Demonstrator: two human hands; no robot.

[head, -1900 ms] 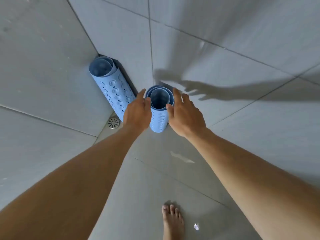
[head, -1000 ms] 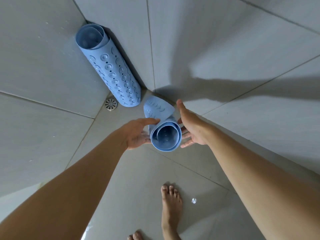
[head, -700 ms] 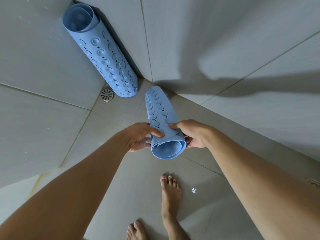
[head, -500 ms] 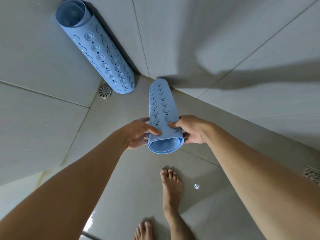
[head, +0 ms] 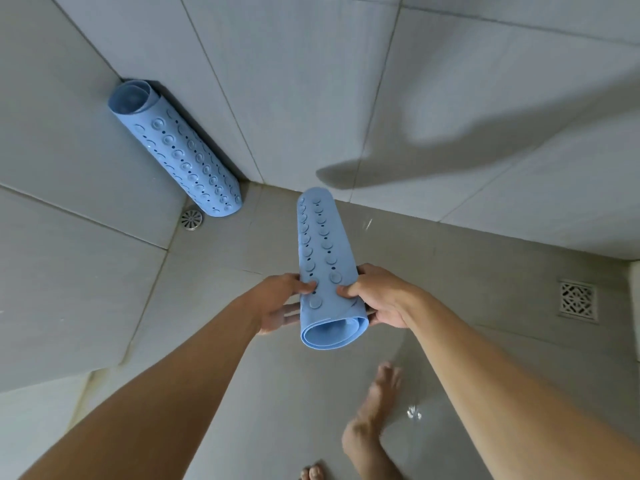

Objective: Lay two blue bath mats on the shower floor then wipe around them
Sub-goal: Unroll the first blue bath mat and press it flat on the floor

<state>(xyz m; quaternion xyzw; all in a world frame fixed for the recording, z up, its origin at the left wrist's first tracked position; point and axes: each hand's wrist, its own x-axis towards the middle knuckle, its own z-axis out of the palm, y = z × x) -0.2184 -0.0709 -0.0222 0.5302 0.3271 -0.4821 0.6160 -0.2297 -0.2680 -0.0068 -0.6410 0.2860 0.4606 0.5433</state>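
Your left hand [head: 280, 303] and right hand [head: 375, 299] each grip the rolled blue mat [head: 322, 258]; second roll [head: 176, 150] leans in the corner.

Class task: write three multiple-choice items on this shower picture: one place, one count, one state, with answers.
1. Where is the spare mat? A. propped in the wall corner; B. flat mid-floor; C. on a hook.
2. How many floor drains show? A. one; B. two; C. three.
3. The held mat is: A. spread flat; B. rolled up; C. folded in half.
1 A: it stands in the corner by the round drain. 2 B: round drain and square drain. 3 B: left hand and right hand grip a tube.
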